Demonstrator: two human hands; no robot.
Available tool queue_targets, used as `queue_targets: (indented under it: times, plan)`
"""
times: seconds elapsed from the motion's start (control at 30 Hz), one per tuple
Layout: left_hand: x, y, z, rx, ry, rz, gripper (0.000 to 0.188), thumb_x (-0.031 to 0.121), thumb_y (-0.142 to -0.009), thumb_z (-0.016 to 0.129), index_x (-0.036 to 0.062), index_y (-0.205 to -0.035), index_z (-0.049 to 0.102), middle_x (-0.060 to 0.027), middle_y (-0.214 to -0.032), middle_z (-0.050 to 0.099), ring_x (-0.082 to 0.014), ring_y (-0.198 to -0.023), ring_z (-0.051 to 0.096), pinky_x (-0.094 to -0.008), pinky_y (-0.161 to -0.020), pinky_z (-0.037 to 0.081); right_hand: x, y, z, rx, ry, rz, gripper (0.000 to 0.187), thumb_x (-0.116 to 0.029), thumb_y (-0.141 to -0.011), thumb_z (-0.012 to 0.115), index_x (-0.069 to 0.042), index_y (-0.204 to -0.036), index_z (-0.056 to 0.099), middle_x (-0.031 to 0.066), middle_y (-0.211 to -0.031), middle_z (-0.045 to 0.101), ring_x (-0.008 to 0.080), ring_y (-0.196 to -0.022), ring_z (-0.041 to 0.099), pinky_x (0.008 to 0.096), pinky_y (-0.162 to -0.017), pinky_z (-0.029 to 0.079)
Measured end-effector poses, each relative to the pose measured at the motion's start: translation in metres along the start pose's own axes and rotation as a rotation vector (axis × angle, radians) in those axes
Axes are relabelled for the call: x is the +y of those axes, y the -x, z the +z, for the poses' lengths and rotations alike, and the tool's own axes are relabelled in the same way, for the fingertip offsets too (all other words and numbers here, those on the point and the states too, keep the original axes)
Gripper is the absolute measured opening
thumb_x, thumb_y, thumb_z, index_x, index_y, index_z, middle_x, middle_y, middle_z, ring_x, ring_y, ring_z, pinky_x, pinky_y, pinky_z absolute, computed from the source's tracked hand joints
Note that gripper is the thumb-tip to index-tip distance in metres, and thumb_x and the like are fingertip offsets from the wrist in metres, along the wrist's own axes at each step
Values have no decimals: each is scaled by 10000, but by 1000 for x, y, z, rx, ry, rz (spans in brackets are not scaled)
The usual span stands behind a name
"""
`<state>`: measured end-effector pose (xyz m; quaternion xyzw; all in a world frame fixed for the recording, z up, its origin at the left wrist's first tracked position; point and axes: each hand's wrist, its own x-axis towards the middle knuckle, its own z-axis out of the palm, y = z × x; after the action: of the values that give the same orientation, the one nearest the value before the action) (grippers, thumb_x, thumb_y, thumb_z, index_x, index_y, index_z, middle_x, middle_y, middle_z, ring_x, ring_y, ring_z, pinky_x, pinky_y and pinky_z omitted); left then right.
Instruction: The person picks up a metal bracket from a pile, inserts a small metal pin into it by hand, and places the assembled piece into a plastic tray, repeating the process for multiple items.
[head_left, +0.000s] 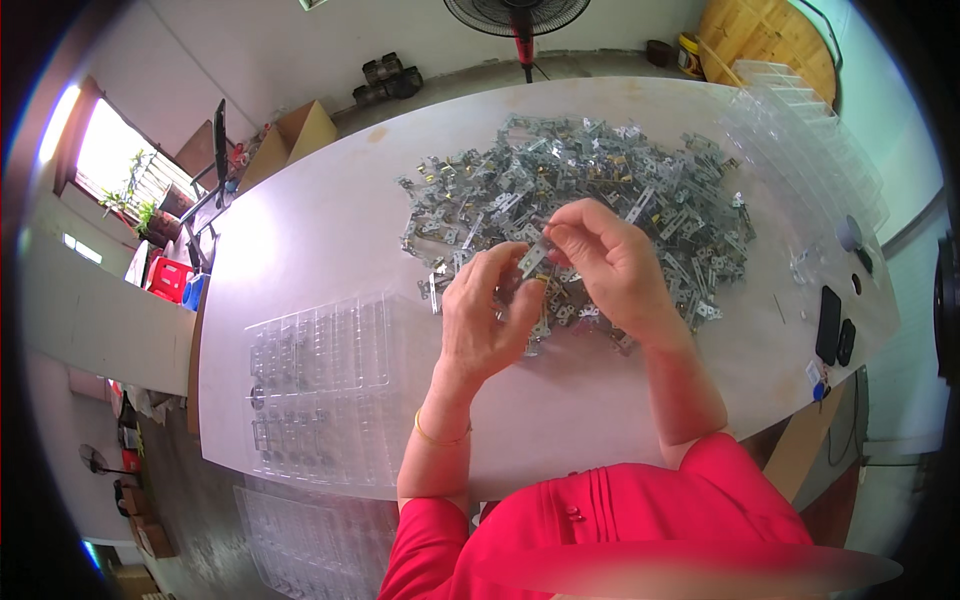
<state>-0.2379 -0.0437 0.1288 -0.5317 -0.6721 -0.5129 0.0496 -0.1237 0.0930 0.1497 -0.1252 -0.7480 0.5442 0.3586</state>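
Note:
Both my hands meet over the near edge of a wide heap of small metal brackets (500, 180). Between the thumb and fingers of my left hand (483, 315) is a flat silvery metal bracket (533, 259) with holes in it. My right hand (610, 265) comes in from the right, its thumb and forefinger pinched together at the bracket's upper end. Whether those fingertips grip the bracket itself or a smaller part at it, I cannot make out.
Clear plastic compartment trays (320, 345) lie at the table's left, some holding metal parts. More clear trays (800, 150) are stacked at the far right. A black phone-like object (828, 325) lies near the right edge. A fan (518, 15) stands beyond the table.

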Motion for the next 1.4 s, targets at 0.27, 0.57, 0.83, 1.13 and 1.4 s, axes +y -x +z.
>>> queue_targets:
  times: [0.27, 0.57, 0.83, 1.13, 1.4]
  plan:
    - [-11, 3, -12, -234, 675, -470, 305, 120, -965, 627, -22, -1235, 645, -49, -963, 726, -90, -854, 660, -232, -700, 528, -6, -2, -5, 10, -56, 59, 111, -111, -1013, 621, -14, -1061, 640, 18, -947, 672, 102, -811, 643, 248, -753, 529]
    - [-15, 2, -4, 3, 649, -381, 303, 65, -998, 625, -48, -1279, 612, -82, -1079, 712, -111, -911, 660, -243, -784, 541, -14, 4, 4, 91, 211, -120, 47, -69, -938, 672, -43, -974, 657, 93, -775, 647, 194, -658, 632, 317, -603, 495]
    - [-14, 3, 3, 154, 164, -158, 359, 6, -932, 691, 0, -1285, 628, -76, -1077, 721, -124, -943, 678, -272, -807, 565, -18, 8, 9, 3, 318, -127, 29, -69, -915, 656, -51, -937, 654, 128, -767, 652, 294, -658, 656, 364, -591, 500]
    - [-19, 2, 7, 144, -134, 34, 424, -1, -873, 725, 27, -1286, 630, -115, -1071, 725, -211, -905, 719, -337, -775, 585, -11, 8, 8, -89, 428, -223, 43, -72, -902, 654, -53, -901, 616, 143, -775, 639, 353, -690, 645, 429, -591, 488]
    - [-21, 3, 10, 128, -312, 170, 388, -6, -892, 692, 10, -1273, 621, -152, -1079, 710, -307, -962, 702, -389, -811, 568, -5, 3, 8, -45, 505, -309, 56, -82, -891, 659, -64, -875, 608, 139, -769, 631, 363, -708, 636, 445, -599, 486]
